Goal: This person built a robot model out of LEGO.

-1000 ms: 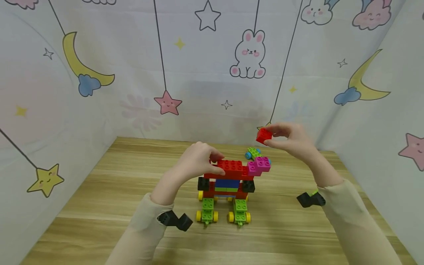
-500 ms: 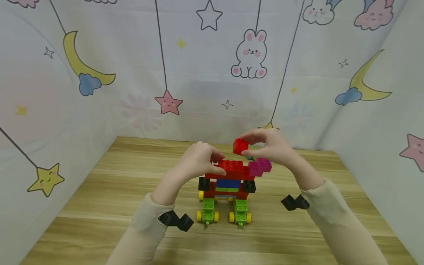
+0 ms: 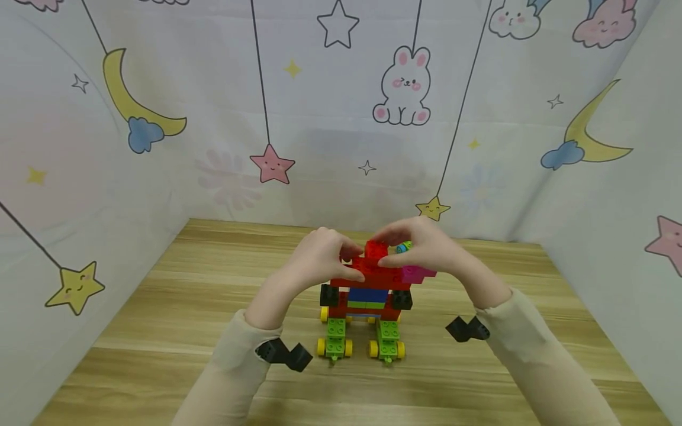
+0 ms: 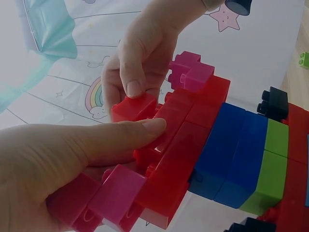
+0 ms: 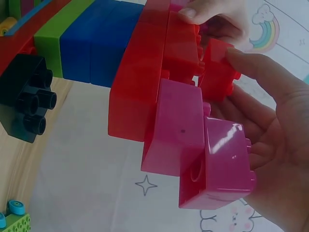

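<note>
A toy-brick build stands on the table in the head view, with stacked blue bricks (image 3: 367, 294), black side bricks (image 3: 402, 299) and green wheeled bases (image 3: 335, 338) with yellow wheels. My left hand (image 3: 318, 257) grips its long red top at the left end, thumb on the near face. Between thumb and fingers my right hand (image 3: 428, 245) pinches a small red brick (image 5: 216, 70), close over the studs of the top red row. Pink bricks (image 5: 224, 159) stick out at the right end; another pink pair (image 4: 116, 195) shows under my left palm.
Behind the build sits a small green wheeled base (image 3: 404, 246) with blue wheels, partly hidden by my right hand. A printed cloth (image 3: 330, 195) closes off the back and sides of the wooden table (image 3: 213, 367).
My right hand has moved left and down with the small red brick, from beyond the pink end to right over the red top. The left hand stays in place on the build.
</note>
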`<state>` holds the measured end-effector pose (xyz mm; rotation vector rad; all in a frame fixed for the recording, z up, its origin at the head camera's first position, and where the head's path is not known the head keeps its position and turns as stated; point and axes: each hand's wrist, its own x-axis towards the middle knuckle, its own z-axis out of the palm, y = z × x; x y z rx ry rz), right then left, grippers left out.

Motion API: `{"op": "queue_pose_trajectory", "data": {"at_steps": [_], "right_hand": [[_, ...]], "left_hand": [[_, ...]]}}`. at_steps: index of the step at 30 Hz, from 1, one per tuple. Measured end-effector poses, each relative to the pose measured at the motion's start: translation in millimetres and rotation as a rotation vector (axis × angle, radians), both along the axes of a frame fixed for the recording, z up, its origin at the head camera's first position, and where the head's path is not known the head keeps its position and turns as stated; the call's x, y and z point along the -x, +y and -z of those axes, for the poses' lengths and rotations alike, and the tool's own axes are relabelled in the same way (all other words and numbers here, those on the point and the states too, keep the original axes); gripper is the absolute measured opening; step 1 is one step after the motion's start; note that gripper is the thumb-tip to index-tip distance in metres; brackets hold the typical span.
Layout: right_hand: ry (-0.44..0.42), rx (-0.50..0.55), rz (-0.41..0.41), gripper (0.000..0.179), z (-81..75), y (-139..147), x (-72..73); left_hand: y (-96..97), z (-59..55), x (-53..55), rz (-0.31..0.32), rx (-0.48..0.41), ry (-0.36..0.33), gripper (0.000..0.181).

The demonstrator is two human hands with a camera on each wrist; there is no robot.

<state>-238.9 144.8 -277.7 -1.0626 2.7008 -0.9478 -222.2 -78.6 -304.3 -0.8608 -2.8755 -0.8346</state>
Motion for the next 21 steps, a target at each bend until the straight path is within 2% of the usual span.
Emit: {"op": "queue_pose_trajectory", "data": {"at_steps": [15,21], "right_hand": [[-0.011,-0.057,-0.043,0.034,-0.1,-1.7,-0.1],[-0.019,-0.076,-0.025,0.034,-0.3,-3.7,-1.6]], "left_hand": [[-0.2,0.5,0.7,0.007,-0.008,-0.010,0.042],[-0.7,0.2,0.7,0.006,-0.012,-0.015,0.043]]}}
